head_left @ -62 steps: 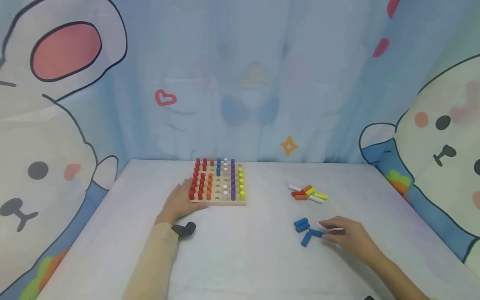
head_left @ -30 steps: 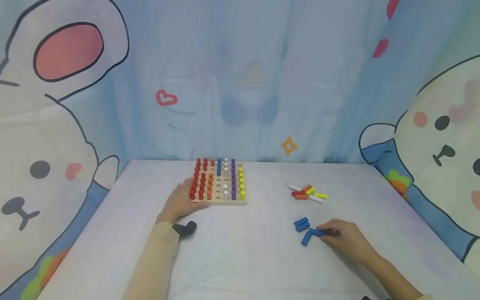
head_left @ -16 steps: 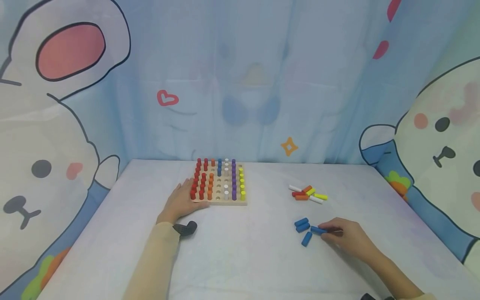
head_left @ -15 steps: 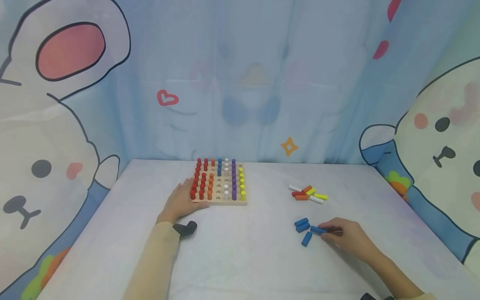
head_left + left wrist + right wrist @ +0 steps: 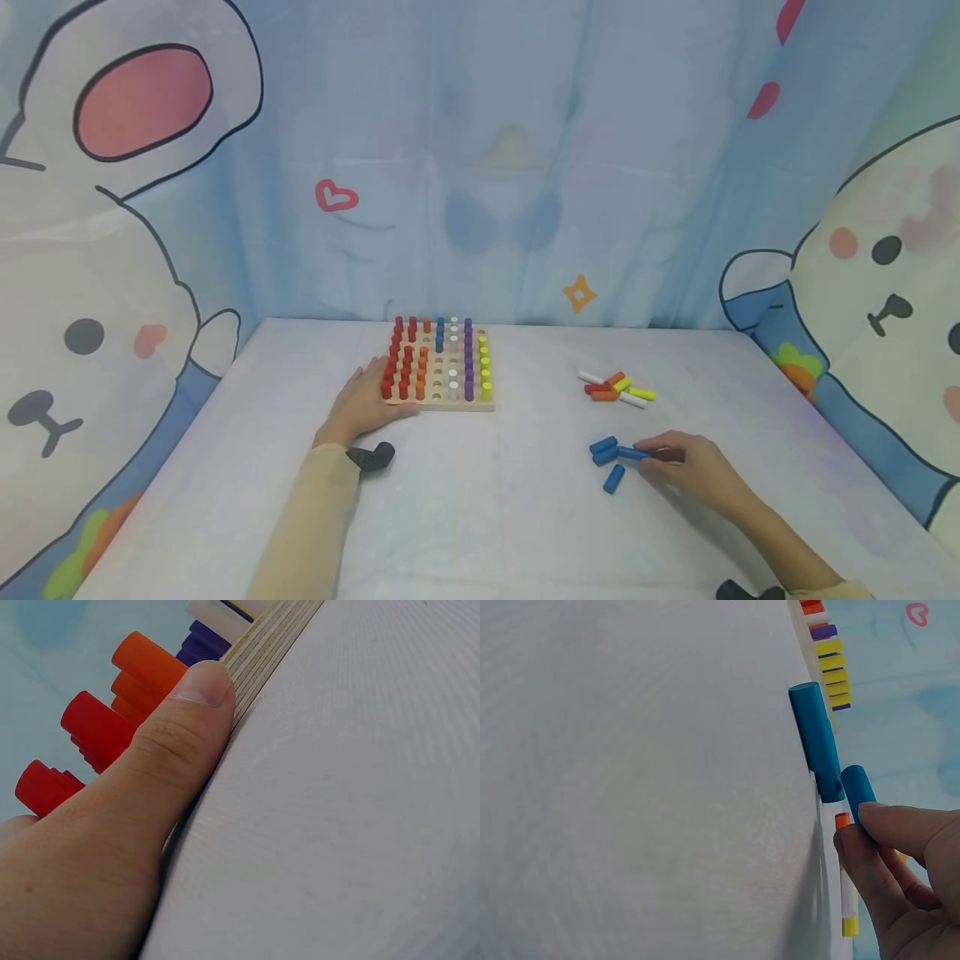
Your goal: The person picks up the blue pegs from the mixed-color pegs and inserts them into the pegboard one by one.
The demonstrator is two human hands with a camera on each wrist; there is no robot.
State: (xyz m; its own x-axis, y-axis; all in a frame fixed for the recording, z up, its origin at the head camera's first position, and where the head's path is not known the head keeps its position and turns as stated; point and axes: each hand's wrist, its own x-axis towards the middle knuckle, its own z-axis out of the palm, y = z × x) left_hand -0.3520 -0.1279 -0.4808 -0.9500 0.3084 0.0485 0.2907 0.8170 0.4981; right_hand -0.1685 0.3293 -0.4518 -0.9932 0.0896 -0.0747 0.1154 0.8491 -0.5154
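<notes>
In the head view, my left hand rests at the near left corner of a wooden pegboard, fingers along its left side. The left wrist view has the thumb laid straight along the board's front edge, beside red and orange pegs. My right hand pinches one end of a blue peg between thumb and fingertips; the peg's other end points left and looks raised in the right wrist view. Three more blue pegs lie just left of it on the table.
Loose white, red, orange and yellow pegs lie in a small pile behind the blue ones. Columns of red, orange, blue, white, purple and yellow pegs stand in the board, with some bare holes among them. A printed curtain hangs behind the white-covered table.
My right hand has brought its thumb and fingers together on the blue peg, then moved it slightly up and away from where it lay. The left hand has stayed at the board.
</notes>
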